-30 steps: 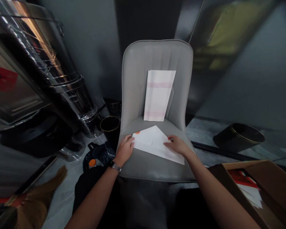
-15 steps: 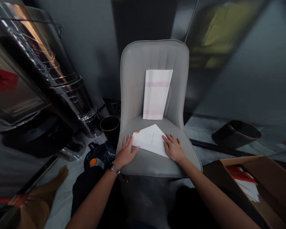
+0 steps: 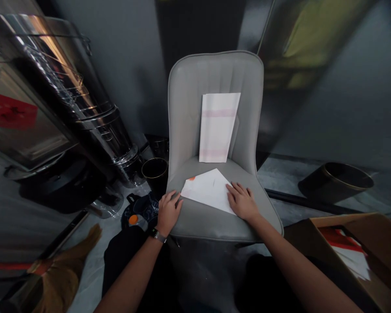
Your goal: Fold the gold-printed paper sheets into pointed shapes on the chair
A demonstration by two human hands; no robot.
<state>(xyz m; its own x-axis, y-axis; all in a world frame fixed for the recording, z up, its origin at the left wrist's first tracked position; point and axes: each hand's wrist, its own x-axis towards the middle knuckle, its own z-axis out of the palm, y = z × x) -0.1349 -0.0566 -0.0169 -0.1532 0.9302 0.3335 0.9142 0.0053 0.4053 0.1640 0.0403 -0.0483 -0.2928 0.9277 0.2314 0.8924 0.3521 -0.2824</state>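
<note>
Head view: the right hand (image 3: pixel 242 201) lies open on the white paper (image 3: pixel 208 189), fingers spread, pressing without gripping; the paper's lower corner, which earlier jutted well past that hand, now ends at its palm. The left hand (image 3: pixel 168 213), loosely curled, rests against the paper's left edge. The paper lies flat on the chair seat (image 3: pixel 215 224) between the hands. Ahead of them leans a pink-striped sheet (image 3: pixel 217 127); right of the right hand sits a cardboard box (image 3: pixel 345 230).

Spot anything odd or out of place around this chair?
The black gold-rimmed container on the floor right of the chair looks tipped onto its side, which seems odd because the matching container left of the seat stands upright.
</note>
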